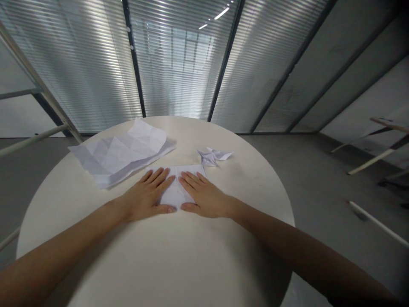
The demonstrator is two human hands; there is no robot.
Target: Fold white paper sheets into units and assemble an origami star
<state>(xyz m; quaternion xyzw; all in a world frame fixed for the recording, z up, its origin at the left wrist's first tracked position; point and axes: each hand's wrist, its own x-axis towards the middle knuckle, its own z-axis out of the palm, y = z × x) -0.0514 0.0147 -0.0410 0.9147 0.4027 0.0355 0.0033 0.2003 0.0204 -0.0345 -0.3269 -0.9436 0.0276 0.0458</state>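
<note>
A folded white sheet of paper [177, 190] lies flat on the round white table [179, 256], with a crease running down its middle. My left hand [148, 194] rests palm down over the paper's left side, fingers spread. On its right side lies my right hand [206, 194], also flat with the fingers stretched out. Parts of the paper are hidden beneath both hands. Just beyond my right hand sits a small pointed folded-paper figure [213, 156].
Large creased paper sheets [124, 149] lie at the table's back left. Windows with blinds [175, 72] stand behind the table. A pale metal frame [35, 138] is at the left, and pale furniture legs [372, 161] are on the right.
</note>
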